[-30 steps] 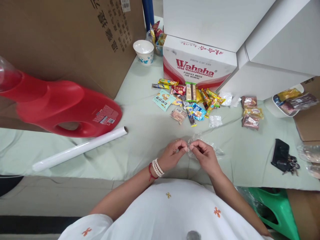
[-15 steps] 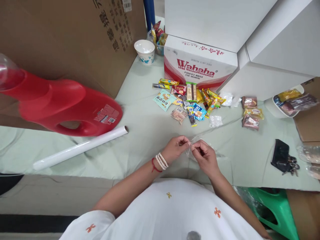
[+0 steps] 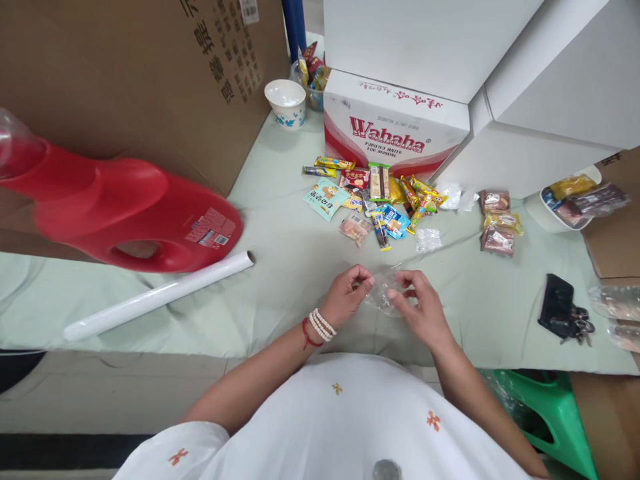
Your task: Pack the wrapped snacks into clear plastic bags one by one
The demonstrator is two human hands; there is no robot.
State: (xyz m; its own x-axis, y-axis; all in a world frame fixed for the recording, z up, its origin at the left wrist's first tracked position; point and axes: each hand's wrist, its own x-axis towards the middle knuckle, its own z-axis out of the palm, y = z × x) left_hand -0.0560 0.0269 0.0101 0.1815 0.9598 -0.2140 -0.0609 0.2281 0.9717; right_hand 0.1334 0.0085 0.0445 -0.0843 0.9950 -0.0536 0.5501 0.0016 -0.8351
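Observation:
Just above the table, a thin clear plastic bag spreads between my hands. The fingertips of my left hand pinch its left edge; white beads and a red string circle that wrist. At the bag's right side my right hand has thumb and fingers apart, the thumb against or just over the film. Beyond the hands lies a pile of wrapped snacks, among them a light-blue packet, a pink-toned packet and a blue packet. A crumpled clear wrapper rests to the right of the pile.
A red jug and a white roll lie at left. Behind stand a paper cup and a Wahaba carton. On the right are stacked snack packets, a white bowl and a black pouch with keys.
My right hand has moved slightly right and its fingertips have parted from the left hand's. The plastic bag is now spread wider between them. My left hand still pinches it.

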